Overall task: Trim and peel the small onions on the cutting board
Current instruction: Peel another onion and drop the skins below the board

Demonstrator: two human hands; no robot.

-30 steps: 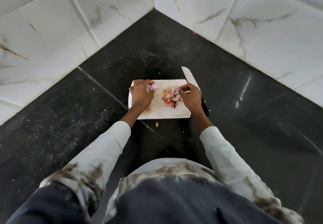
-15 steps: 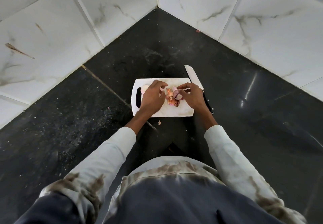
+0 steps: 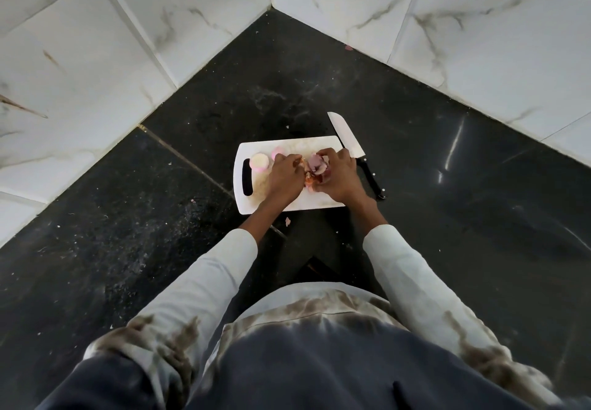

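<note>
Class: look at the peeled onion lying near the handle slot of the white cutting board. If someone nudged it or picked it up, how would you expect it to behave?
The peeled onion looks rounded, so a nudge would probably set it rolling on the flat cutting board. Its bare, pale surface seems smooth, so it may slip between fingers. It is small, so likely light.

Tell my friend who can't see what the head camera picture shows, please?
Two hands meet over a pile of onion skins on a white cutting board; the left hand and right hand seem to work at the pile. Two peeled onions sit at the board's left end. A knife lies beside the board on the black counter.
</note>
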